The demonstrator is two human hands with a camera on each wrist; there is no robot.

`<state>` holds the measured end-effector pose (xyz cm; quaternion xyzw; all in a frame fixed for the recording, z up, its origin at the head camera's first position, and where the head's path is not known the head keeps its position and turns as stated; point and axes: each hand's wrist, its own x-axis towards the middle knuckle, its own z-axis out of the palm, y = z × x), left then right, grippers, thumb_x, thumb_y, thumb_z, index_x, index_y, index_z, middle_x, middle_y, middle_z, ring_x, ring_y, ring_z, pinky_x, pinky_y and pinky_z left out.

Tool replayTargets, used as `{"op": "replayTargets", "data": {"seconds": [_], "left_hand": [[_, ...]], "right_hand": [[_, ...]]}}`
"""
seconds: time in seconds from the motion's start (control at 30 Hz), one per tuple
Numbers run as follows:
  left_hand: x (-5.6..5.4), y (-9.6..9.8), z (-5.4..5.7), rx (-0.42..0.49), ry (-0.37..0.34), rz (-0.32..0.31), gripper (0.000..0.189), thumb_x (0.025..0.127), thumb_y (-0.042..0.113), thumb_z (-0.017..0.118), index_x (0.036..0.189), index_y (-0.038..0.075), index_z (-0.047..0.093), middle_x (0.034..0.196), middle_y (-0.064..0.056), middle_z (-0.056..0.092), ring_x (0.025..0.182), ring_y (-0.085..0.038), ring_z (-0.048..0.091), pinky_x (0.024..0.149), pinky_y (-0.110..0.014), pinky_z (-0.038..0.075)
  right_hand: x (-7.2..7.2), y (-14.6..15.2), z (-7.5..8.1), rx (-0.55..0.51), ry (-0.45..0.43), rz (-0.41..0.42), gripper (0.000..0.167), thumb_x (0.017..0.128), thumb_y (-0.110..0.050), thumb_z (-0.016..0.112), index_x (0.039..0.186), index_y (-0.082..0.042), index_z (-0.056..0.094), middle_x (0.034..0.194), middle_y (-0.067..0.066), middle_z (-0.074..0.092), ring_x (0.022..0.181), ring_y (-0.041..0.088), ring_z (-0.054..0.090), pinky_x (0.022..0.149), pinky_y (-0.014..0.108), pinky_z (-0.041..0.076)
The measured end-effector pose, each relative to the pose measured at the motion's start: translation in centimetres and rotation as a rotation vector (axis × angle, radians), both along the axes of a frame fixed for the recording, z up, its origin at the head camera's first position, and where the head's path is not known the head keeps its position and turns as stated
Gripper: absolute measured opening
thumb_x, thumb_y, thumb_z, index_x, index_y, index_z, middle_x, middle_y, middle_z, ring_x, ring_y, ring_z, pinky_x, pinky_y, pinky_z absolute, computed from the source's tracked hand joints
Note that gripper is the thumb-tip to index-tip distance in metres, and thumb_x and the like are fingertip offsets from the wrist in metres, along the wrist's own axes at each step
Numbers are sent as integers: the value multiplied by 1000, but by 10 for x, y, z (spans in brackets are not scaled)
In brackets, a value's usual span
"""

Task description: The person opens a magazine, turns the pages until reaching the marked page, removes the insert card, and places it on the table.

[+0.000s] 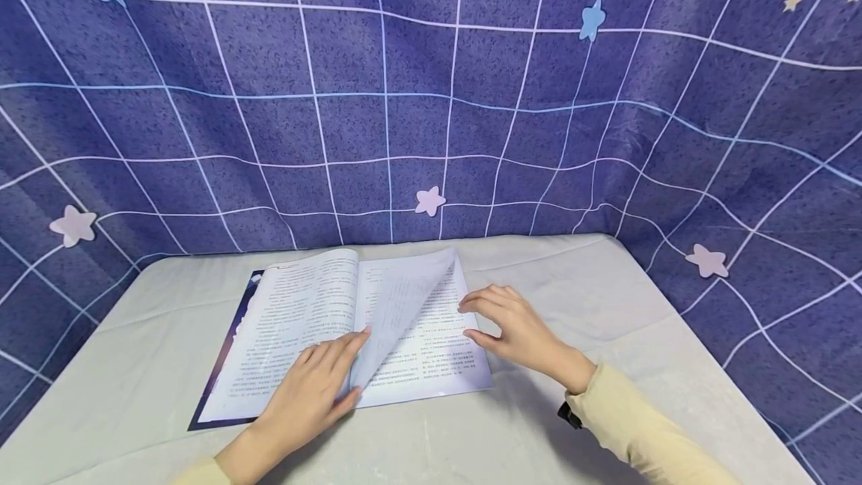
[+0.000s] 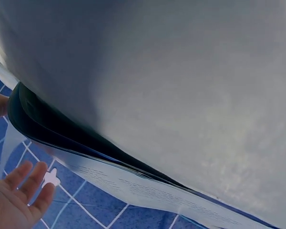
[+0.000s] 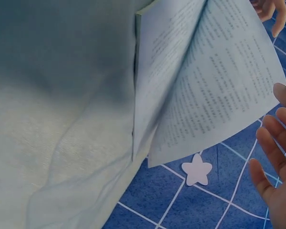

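Observation:
An open book [image 1: 454, 369] with a dark blue cover [image 1: 226, 350] lies on the pale cloth. One thin leaf [image 1: 397, 313] stands lifted over the right-hand page, its free edge slanting up to the far corner; the right wrist view shows print on this leaf [image 3: 219, 86]. My left hand [image 1: 313, 380] rests with extended fingers on the left-hand pages, fingertips by the gutter and thumb near the bottom edge. My right hand [image 1: 515, 324] hovers by the book's right edge, thumb and fingers apart and nothing between them. Whether its thumb touches paper, I cannot tell.
A pale cloth surface [image 1: 572, 283] carries the book, its wrinkles running toward the right side. Behind and beside it hangs a blue curtain [image 1: 411, 126] with white grid lines and stars. A small black object [image 1: 569, 416] shows under the right sleeve.

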<state>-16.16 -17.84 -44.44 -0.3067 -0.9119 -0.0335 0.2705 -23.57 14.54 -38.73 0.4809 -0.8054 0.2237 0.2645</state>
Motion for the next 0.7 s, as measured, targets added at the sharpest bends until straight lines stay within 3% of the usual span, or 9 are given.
{"op": "replayTargets", "data": {"seconds": [0.37, 0.7], "left_hand": [[1, -3, 1, -33, -13, 35, 72, 76, 36, 62, 142, 24, 34, 125, -12, 51, 106, -27, 51, 86, -43, 40], [0, -6, -3, -15, 8, 32, 68, 76, 35, 62, 138, 15, 42, 118, -15, 56, 106, -29, 51, 87, -45, 40]], "right_hand": [[1, 1, -10, 34, -26, -17, 27, 74, -20, 72, 98, -10, 64, 102, 0, 65, 98, 15, 58, 85, 33, 44], [1, 2, -17, 50, -40, -18, 26, 73, -18, 73, 97, -11, 64, 101, -1, 65, 98, 15, 58, 85, 32, 44]]}}
